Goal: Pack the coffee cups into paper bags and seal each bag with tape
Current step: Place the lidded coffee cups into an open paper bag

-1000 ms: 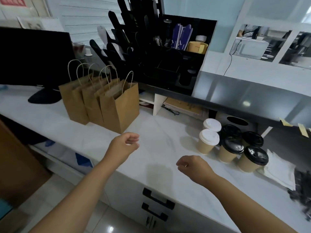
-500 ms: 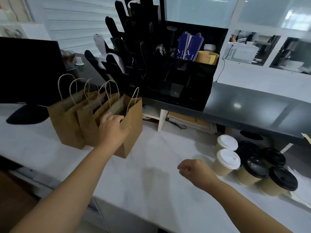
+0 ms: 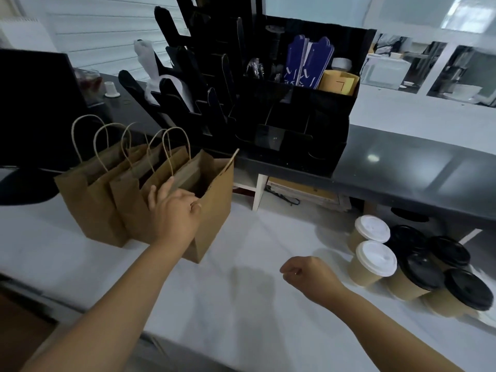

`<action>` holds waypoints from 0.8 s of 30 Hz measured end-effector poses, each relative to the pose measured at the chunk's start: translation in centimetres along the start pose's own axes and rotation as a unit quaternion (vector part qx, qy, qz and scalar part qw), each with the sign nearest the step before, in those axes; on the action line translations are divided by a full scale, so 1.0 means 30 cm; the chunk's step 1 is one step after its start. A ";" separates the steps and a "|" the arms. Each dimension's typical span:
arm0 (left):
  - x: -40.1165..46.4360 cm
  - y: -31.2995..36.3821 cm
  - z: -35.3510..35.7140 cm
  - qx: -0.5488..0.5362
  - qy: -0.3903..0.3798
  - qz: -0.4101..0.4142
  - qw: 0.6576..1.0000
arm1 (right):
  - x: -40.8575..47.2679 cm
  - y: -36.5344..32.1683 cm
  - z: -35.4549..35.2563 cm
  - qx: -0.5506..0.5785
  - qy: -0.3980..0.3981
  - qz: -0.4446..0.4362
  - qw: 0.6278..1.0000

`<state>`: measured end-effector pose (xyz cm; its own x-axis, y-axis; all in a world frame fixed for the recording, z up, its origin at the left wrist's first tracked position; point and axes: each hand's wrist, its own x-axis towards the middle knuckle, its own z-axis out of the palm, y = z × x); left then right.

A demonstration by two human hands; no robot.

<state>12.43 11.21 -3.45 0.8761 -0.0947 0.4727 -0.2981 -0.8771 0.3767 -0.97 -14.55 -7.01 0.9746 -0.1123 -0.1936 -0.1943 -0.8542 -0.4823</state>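
Note:
Three brown paper bags with twine handles stand in a row on the white counter at the left. My left hand [image 3: 174, 210] grips the near rim of the front bag [image 3: 214, 208], which stands open. Several paper coffee cups cluster at the right: two with white lids [image 3: 375, 257] and others with black lids [image 3: 424, 267]. My right hand [image 3: 308, 275] hovers over the counter just left of the cups, fingers curled in, holding nothing.
A black cardboard organiser [image 3: 290, 103] with sleeves and holders sits on a dark raised shelf [image 3: 402, 167] behind the bags. A black monitor [image 3: 35, 103] stands at the far left. The white counter [image 3: 241, 304] stretches between bags and cups.
My left hand rose from above the counter to the front bag and took hold of its rim. The right hand stayed near the cups. The view moved closer.

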 end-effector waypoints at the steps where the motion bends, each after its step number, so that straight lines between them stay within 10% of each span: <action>1: -0.008 0.001 0.003 -0.012 0.004 0.000 1.000 | 0.004 0.002 -0.001 0.000 -0.002 -0.002 1.000; 24: -0.160 0.109 -0.019 -0.198 -0.151 0.209 0.946 | 0.049 0.024 -0.264 0.208 0.228 0.043 0.950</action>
<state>7.03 9.05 -4.03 0.7012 -0.5763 0.4198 -0.7081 -0.4943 0.5042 1.19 -19.35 -0.89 0.8813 -0.4625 0.0972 -0.2099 -0.5672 -0.7964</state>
